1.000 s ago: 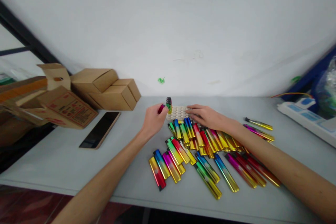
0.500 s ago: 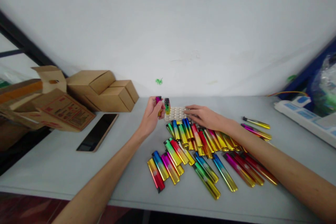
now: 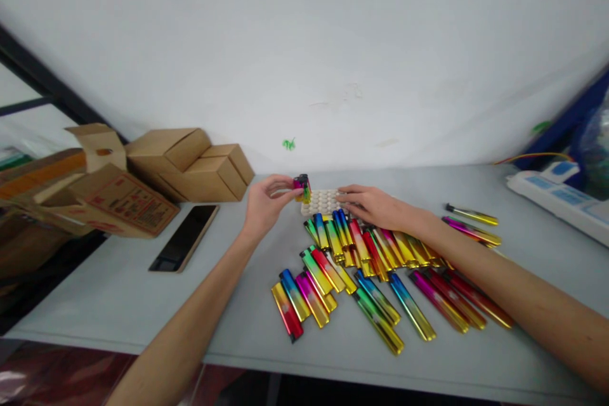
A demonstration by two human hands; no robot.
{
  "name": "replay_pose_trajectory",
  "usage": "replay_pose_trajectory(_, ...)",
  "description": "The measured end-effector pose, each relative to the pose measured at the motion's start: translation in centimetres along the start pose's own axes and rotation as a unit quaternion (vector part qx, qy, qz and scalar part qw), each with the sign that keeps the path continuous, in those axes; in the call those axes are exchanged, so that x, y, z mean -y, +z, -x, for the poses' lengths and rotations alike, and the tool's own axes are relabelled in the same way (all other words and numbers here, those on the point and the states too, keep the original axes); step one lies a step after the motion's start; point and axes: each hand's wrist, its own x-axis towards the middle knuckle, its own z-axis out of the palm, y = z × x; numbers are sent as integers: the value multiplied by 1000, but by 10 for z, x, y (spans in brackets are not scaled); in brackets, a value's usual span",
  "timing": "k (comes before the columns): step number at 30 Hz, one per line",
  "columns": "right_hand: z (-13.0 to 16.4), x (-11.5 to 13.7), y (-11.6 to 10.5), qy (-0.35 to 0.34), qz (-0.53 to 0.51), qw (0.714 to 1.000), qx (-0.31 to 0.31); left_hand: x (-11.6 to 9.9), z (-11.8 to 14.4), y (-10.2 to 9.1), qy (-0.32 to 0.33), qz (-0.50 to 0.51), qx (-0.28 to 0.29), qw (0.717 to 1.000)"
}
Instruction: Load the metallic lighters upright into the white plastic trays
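Note:
My left hand (image 3: 269,204) pinches a purple and yellow lighter (image 3: 299,185) upright at the left end of a white tray (image 3: 320,204) with rows of holes. Right beside it a green and yellow lighter (image 3: 307,193) stands in the tray; whether others stand behind is hard to make out. At the tray's right end, my right hand (image 3: 373,206) holds the edge with its fingers, palm down. In front of the tray lies a heap of shiny lighters (image 3: 359,247) in red, blue, green, purple and gold, partly covered by my right forearm.
Cardboard boxes (image 3: 190,171) stand at the back left, with an opened printed box (image 3: 128,200) nearer. A phone (image 3: 185,238) lies before them. Two loose lighters (image 3: 472,214) lie to the right, near a white power strip (image 3: 561,200). A wall (image 3: 380,76) closes the back.
My left hand has brought the purple lighter rightward to the tray, up against the standing lighter. My right hand stays at the tray's right end. The view has shifted slightly.

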Motion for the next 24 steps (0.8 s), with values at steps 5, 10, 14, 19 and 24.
replay_pose_trajectory(5,0,0,0,2,-10,1000,1,8,-4,-7,-32,4,45,998)
replay_pose_trajectory(10,0,0,0,-8,-6,1000,0,14,-5,-7,-28,-2,55,998)
replay_pose_trajectory(14,0,0,-1,-3,4,1000,8,14,-5,-7,-15,-23,53,998)
replay_pose_trajectory(19,0,-1,0,1,-3,1000,2,15,-5,-7,-11,-40,67,997)
replay_pose_trajectory(24,0,0,-1,-4,1,1000,3,21,-4,-4,10,-91,90,992)
